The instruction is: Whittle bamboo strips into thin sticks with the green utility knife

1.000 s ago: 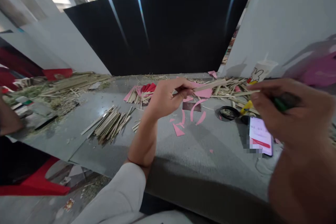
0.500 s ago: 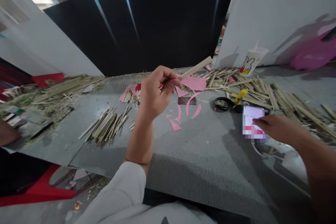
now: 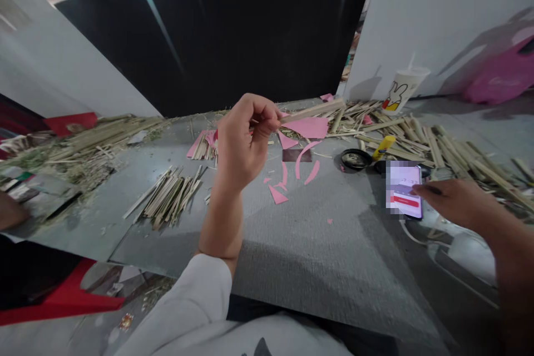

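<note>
A: Item one, left hand (image 3: 244, 142)?
B: Raised above the bench (image 3: 317, 245), fingers closed on one end of a pale bamboo strip (image 3: 312, 111); the strip runs out to the right, roughly level, over the pink paper scraps (image 3: 292, 169).

A: Item two, right hand (image 3: 456, 203)?
B: Low at the right, forefinger stretched to the phone (image 3: 404, 196) lying flat on the bench; it grips nothing.

A: Other stock?
B: Cut strip bundle (image 3: 169, 197) at left, loose strip pile (image 3: 417, 139) at right, black lid (image 3: 356, 159), rabbit-print cup (image 3: 403, 92).

A: Step in hand?
B: By my reading, work on the strip is paused while the phone is handled. The next move likely needs the right hand back on the strip's free end.
</note>
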### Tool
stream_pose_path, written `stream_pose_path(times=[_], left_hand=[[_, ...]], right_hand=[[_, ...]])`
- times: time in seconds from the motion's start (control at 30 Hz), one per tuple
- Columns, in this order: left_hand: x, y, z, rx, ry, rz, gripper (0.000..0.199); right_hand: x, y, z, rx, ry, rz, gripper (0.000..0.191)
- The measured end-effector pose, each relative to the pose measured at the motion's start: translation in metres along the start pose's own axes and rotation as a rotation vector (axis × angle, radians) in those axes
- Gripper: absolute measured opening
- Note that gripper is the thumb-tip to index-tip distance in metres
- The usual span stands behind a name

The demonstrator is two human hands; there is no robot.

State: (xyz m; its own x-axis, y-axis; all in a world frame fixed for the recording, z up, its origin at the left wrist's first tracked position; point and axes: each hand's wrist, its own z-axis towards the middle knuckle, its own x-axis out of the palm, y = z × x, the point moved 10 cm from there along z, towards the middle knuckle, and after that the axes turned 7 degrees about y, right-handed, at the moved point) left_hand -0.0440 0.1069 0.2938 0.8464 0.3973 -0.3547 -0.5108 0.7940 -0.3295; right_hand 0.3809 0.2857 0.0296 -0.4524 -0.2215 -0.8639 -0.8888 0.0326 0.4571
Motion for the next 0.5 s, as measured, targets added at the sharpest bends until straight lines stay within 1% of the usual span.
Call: stream_pose_path(times=[0.07, 0.13, 0.2, 0.27, 0.3, 0.33, 0.4, 0.47, 0.5], left_hand=[[0.001, 0.001, 0.000, 0.005, -0.004, 0.013, 0.025], [0.002, 0.003, 0.000, 0.010, -0.007, 0.032, 0.027], [0.004, 0.005, 0.001, 0.012, 0.006, 0.041, 0.029], [0.009, 0.006, 0.002, 0.012, 0.040, 0.035, 0.029], [0.011, 0.006, 0.002, 0.011, 0.057, 0.032, 0.029], [0.014, 0.005, 0.002, 0.007, 0.069, 0.029, 0.028], [0.019, 0.004, 0.001, -0.009, 0.078, 0.027, 0.025], [0.027, 0.004, 0.000, -0.042, 0.091, 0.032, 0.020], [0.032, 0.004, 0.000, -0.062, 0.104, 0.035, 0.018]], right_hand=[[-0.004, 0.001, -0.002, 0.017, -0.007, 0.012, 0.029], [-0.015, -0.001, -0.009, 0.051, -0.043, 0.025, 0.022], [-0.030, -0.008, -0.023, 0.112, -0.140, 0.074, 0.012], [-0.044, -0.012, -0.040, 0.136, -0.296, 0.184, 0.019], [-0.049, -0.009, -0.047, 0.104, -0.373, 0.236, 0.023], [-0.052, -0.001, -0.054, 0.049, -0.441, 0.273, 0.024], [-0.052, 0.029, -0.066, -0.126, -0.540, 0.337, 0.025], [-0.046, 0.078, -0.078, -0.340, -0.558, 0.453, 0.031], [-0.041, 0.107, -0.084, -0.440, -0.520, 0.522, 0.030]])
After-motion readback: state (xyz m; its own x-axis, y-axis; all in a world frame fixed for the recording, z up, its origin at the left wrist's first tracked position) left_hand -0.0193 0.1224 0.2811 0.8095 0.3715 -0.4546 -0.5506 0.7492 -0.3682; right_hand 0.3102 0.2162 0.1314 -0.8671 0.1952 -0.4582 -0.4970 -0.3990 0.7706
